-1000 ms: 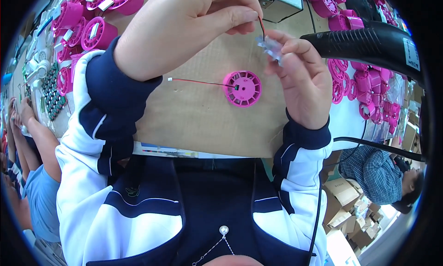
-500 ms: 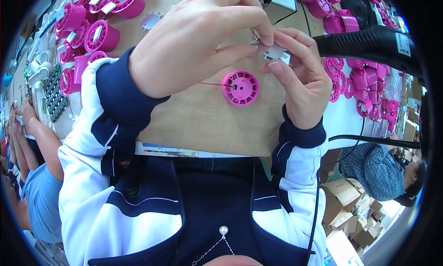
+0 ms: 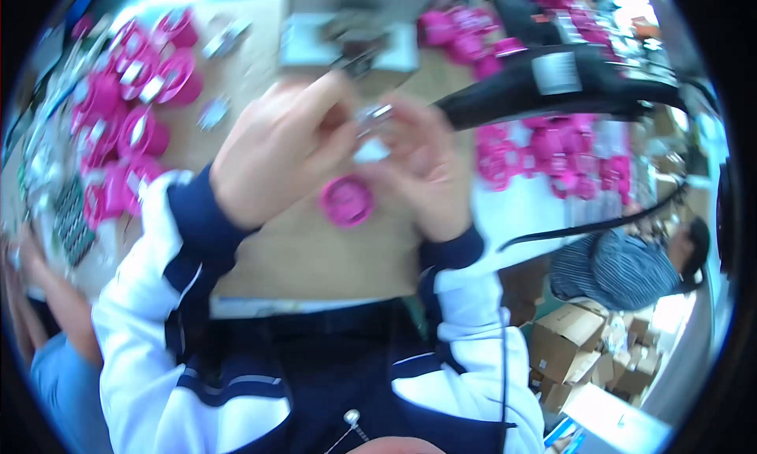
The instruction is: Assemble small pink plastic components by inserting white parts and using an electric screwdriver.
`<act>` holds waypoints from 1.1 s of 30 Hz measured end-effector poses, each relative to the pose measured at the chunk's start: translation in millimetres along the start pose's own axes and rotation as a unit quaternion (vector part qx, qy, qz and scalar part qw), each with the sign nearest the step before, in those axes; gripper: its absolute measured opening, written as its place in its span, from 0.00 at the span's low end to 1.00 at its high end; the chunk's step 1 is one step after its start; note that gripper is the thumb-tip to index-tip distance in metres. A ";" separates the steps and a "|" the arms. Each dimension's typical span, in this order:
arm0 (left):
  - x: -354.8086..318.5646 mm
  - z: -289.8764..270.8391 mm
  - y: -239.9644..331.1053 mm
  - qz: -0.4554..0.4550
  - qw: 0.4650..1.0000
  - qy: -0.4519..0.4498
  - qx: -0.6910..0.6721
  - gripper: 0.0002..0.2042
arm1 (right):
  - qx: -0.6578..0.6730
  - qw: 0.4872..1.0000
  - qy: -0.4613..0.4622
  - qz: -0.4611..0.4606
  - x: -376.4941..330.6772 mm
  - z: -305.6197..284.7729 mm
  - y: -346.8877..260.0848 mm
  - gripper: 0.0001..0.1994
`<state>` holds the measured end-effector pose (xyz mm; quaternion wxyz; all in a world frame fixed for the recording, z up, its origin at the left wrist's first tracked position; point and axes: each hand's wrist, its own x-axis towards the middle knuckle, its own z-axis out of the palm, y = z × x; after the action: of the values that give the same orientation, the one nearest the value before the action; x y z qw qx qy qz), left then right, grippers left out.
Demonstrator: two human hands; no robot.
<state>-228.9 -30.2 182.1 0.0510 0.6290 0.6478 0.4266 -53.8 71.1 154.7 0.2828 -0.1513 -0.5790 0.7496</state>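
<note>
My right hand (image 3: pixel 426 166) pinches a small silvery-white plate (image 3: pixel 373 150), blurred by motion, over the brown work surface. Beside it, my left hand (image 3: pixel 285 146) curls its thumb and fingers together at the plate's upper left. What lies between those left fingertips is too smeared to make out. Just below both hands, a round pink plastic housing (image 3: pixel 347 201) lies on the brown board (image 3: pixel 315 265); neither hand touches it. Another toothed silvery disc (image 3: pixel 214 113) rests to the left of my left hand.
Pink cups (image 3: pixel 144 132) crowd the left side, near a tray of small dark parts (image 3: pixel 69 217). More pink parts (image 3: pixel 556 150) lie at right, below a thick black tube-like arm (image 3: pixel 512 95). A metal box (image 3: pixel 351 28) stands ahead. Co-workers sit on both sides; cardboard boxes (image 3: pixel 572 332) stand lower right.
The whole view has shifted, so hands and pink housing appear lower and further left, and more of the metal box shows. Both hands stay together at the plate, whose tilt has changed.
</note>
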 end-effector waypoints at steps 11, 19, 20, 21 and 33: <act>6.0 0.2 3.9 -0.083 0.992 -0.035 -0.088 0.07 | -0.099 0.993 0.028 -0.054 -4.2 -4.2 0.4 0.14; 9.6 -2.6 3.5 -0.131 0.972 -0.093 -0.171 0.05 | -0.135 0.985 0.097 -0.038 -5.0 -5.1 -6.9 0.10; 8.1 -2.0 2.0 -0.135 0.968 -0.099 -0.190 0.05 | -0.112 0.988 0.103 -0.019 -6.0 -3.6 -8.2 0.09; 6.8 -1.4 0.2 -0.139 0.963 -0.104 -0.208 0.05 | -0.088 0.990 0.110 -0.001 -6.9 -2.0 -9.6 0.09; 9.8 -12.0 -9.1 -0.147 0.949 -0.140 -0.242 0.07 | -0.394 0.893 0.094 -0.198 -6.8 2.6 -6.2 0.18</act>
<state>-245.1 -26.2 188.6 0.3536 0.5491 0.5969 0.4661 -48.3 66.0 160.7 0.3957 -0.2019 -0.8155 0.3710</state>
